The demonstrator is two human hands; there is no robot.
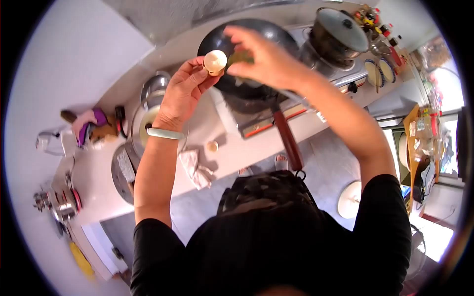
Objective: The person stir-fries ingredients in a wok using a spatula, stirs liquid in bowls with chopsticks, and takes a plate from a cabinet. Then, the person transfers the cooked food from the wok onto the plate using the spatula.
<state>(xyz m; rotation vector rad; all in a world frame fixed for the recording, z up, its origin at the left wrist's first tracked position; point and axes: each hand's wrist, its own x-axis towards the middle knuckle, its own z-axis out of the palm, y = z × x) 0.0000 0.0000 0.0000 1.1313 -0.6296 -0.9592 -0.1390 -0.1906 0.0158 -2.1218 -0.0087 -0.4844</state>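
Note:
My left hand (pixel 183 91), a pale bangle at its wrist, grips an eggshell (pixel 215 61) between thumb and fingers, with its hollow pale inside facing up. The shell is above the left rim of a dark wok (pixel 210 42) on the stove. Over the wok, my right hand (pixel 264 59) is blurred, its thumb and fingers spread apart. A greenish-brown patch shows between them; whether it lies in the wok or against the palm is unclear. Another piece of eggshell (pixel 212 146) rests on the counter.
The wok's wooden handle (pixel 287 138) juts over the counter edge. A lidded pot (pixel 340 37) stands on the right burner, near bowls (pixel 387 70) and several bottles (pixel 377 27). Left are a cloth (pixel 194 167), a round board (pixel 121 170) and a glass lid (pixel 140 116).

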